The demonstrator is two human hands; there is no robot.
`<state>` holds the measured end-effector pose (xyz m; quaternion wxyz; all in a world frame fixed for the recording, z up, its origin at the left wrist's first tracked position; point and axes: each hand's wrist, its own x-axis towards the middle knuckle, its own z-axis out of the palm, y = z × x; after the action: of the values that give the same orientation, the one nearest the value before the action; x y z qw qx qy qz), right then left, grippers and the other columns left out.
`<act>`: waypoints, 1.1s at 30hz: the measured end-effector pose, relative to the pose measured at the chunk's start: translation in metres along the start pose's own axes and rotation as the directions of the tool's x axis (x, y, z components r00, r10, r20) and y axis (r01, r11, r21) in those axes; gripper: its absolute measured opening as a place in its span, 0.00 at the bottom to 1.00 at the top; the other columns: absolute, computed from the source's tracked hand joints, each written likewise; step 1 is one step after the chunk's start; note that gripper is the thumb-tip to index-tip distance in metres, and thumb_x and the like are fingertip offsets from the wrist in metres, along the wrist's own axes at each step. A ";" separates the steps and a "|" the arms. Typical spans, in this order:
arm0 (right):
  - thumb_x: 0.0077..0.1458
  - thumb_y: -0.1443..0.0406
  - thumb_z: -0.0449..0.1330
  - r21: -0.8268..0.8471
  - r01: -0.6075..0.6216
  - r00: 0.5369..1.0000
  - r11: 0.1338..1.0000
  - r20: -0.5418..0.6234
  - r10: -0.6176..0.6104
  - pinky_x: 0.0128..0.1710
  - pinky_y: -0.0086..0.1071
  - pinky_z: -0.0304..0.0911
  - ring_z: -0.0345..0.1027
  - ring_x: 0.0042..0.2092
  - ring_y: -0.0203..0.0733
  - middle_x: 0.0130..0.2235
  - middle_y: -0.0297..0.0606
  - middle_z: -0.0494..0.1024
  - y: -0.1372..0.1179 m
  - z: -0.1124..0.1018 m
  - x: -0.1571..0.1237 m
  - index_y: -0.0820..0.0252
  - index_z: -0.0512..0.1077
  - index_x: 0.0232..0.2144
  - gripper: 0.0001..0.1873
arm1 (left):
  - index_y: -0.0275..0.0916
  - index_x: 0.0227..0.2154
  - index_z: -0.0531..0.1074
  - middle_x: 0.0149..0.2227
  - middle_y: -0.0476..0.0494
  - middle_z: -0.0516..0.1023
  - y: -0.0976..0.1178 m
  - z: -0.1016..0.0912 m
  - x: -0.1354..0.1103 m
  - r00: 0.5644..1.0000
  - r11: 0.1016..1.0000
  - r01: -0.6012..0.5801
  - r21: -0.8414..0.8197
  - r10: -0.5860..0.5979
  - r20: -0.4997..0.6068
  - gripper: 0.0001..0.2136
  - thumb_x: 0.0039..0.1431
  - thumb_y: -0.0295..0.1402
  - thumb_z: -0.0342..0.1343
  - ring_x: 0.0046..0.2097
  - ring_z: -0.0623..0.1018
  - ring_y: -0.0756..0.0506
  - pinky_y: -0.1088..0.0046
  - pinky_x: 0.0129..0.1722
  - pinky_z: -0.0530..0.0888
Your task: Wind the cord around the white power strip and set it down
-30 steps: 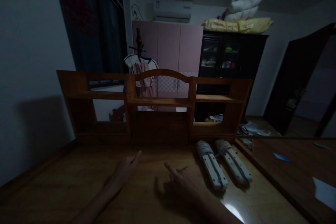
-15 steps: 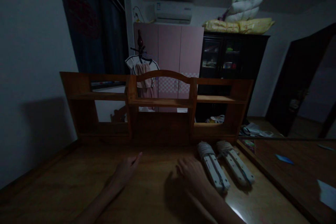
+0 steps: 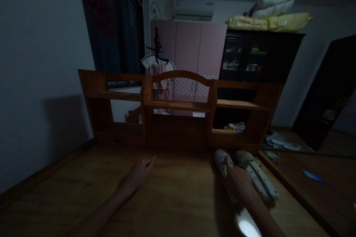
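Note:
Two pale power strips with their cords wound round the far ends lie side by side on the wooden tabletop (image 3: 178, 192). My right hand (image 3: 239, 181) is on the left power strip (image 3: 221, 161), closed about its middle with one digit along the wound cord; the hand covers much of the strip. Just to its right lies the other power strip (image 3: 263, 179), which the hand partly overlaps. Over the left part of the tabletop, my left hand (image 3: 139, 172) holds nothing, its thumb stretched away from the other fingers, which are partly hidden.
A low wooden shelf unit (image 3: 178, 106) spans the tabletop's back edge. The wall (image 3: 36, 63) borders the left side. To the right, beyond a raised edge, a brown surface bears a blue card (image 3: 313, 176). Behind stand a pink wardrobe (image 3: 187, 50) and a dark cabinet (image 3: 278, 55).
My right hand has moved right, from the bare tabletop onto the left power strip. My left hand has hardly moved over the table. The view has turned slightly left.

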<state>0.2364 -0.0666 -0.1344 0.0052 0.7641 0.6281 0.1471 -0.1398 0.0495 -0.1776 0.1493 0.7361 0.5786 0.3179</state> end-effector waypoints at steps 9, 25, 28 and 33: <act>0.57 0.63 0.53 0.240 0.158 0.984 0.958 -0.124 -0.131 0.35 0.36 0.58 0.72 0.39 0.52 0.40 0.49 0.77 -0.032 -0.002 -0.012 0.67 0.45 0.65 0.37 | 0.38 0.29 0.70 0.26 0.48 0.73 0.017 -0.003 -0.003 0.996 0.994 -0.082 -0.073 0.084 0.015 0.20 0.61 0.48 0.42 0.29 0.72 0.48 0.76 0.29 0.62; 0.49 0.62 0.62 0.846 0.394 0.839 0.359 -0.171 -0.517 0.55 0.38 0.55 0.58 0.57 0.49 0.61 0.42 0.57 -0.105 -0.039 -0.050 0.50 0.47 0.65 0.44 | 0.48 0.59 0.58 0.58 0.41 0.64 0.023 -0.006 -0.014 0.875 0.907 -0.342 -0.244 0.402 0.269 0.32 0.53 0.50 0.57 0.57 0.67 0.40 0.62 0.56 0.64; 0.49 0.64 0.62 0.885 0.369 0.823 0.282 -0.170 -0.542 0.58 0.39 0.52 0.54 0.60 0.49 0.62 0.41 0.56 -0.102 -0.040 -0.051 0.50 0.46 0.65 0.45 | 0.49 0.61 0.54 0.60 0.41 0.60 0.021 -0.005 -0.017 0.837 0.898 -0.374 -0.231 0.434 0.332 0.42 0.43 0.52 0.63 0.59 0.64 0.37 0.59 0.58 0.62; 0.53 0.62 0.61 0.928 0.280 0.847 0.247 -0.117 -0.518 0.57 0.41 0.54 0.57 0.58 0.48 0.60 0.40 0.61 -0.099 -0.038 -0.046 0.50 0.51 0.63 0.38 | 0.51 0.63 0.46 0.64 0.42 0.50 0.034 -0.009 -0.026 0.786 0.844 -0.494 -0.209 0.537 0.306 0.56 0.31 0.51 0.70 0.63 0.57 0.35 0.58 0.60 0.60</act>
<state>0.1248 -0.0970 -0.1268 -0.3175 0.4562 0.7679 -0.3183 -0.1232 0.0139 -0.1586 0.2011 0.9007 0.2990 0.2427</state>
